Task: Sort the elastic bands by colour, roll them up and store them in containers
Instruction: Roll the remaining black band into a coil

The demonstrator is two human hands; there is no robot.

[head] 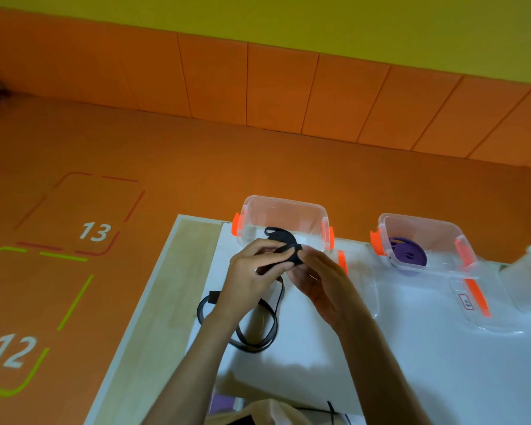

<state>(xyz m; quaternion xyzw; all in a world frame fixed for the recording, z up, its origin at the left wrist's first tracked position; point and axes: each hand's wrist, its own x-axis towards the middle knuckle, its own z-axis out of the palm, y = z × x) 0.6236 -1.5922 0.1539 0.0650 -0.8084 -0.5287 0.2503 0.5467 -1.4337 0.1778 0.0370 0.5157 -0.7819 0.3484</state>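
The black band (285,240) trailed a slack tail over the counter (442,378), in front and left of the left box (284,201), seemingly left loose to feed the winding. Just in front of that box, the left grip (252,277) pinched the band, probably to keep it taut. The right grip (319,283) pinched the band's wound end, likely to turn it. Well right of the left box, another box (426,228) held a purple roll (408,253), which kept the colours apart.
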